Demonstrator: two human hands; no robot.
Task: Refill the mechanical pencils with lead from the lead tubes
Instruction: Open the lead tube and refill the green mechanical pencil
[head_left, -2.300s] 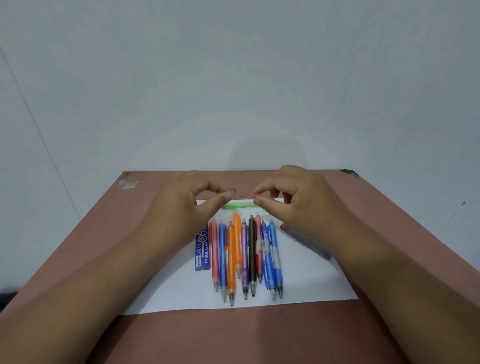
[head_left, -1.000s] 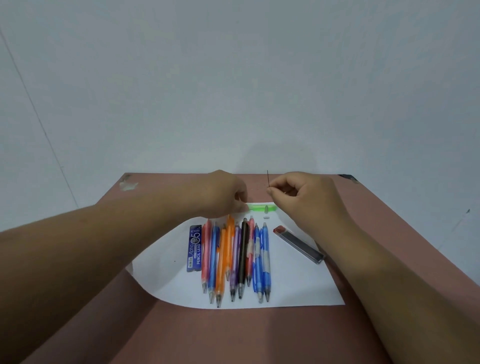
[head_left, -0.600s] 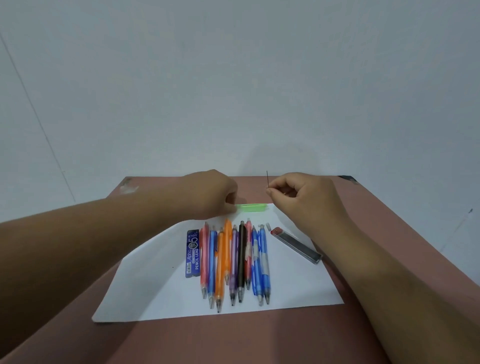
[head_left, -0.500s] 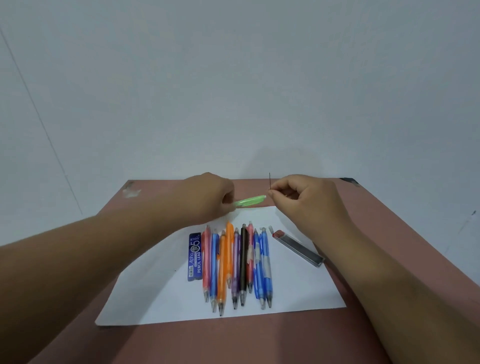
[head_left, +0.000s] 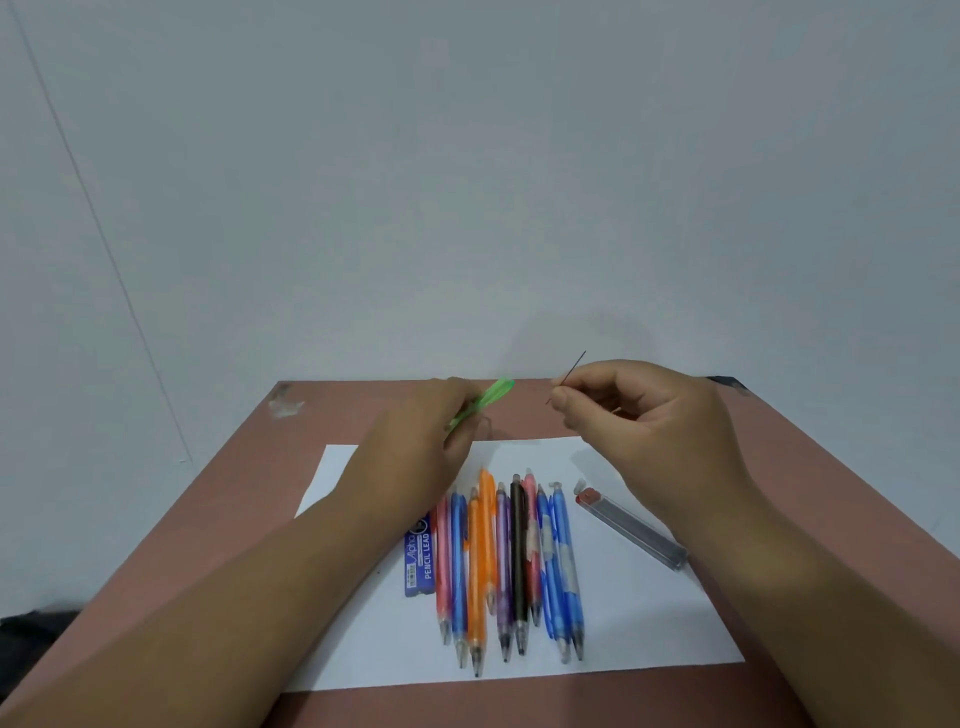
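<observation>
Lying on paper (head_left: 649, 623) mid-table (head_left: 779, 441): pencils (head_left: 511, 561) in a row, blue tube (head_left: 420, 558) touching their left side, clear tube (head_left: 631, 530) near the paper's right edge. Held above the table's far edge: green pencil (head_left: 491, 397), light and stiff, gripped by left hand (head_left: 415, 447) round the barrel, open end probably toward the right. Pinched between right hand (head_left: 649, 421) fingertips (head_left: 560, 399): lead (head_left: 574, 366), hair-thin, brittle. Best taken near the entering end, pressed lightly, kept straight, or likely to snap.

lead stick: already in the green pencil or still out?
Out. The right hand pinches the lead stick in the air, clear of the green pencil, which the left hand holds apart from it.
</observation>
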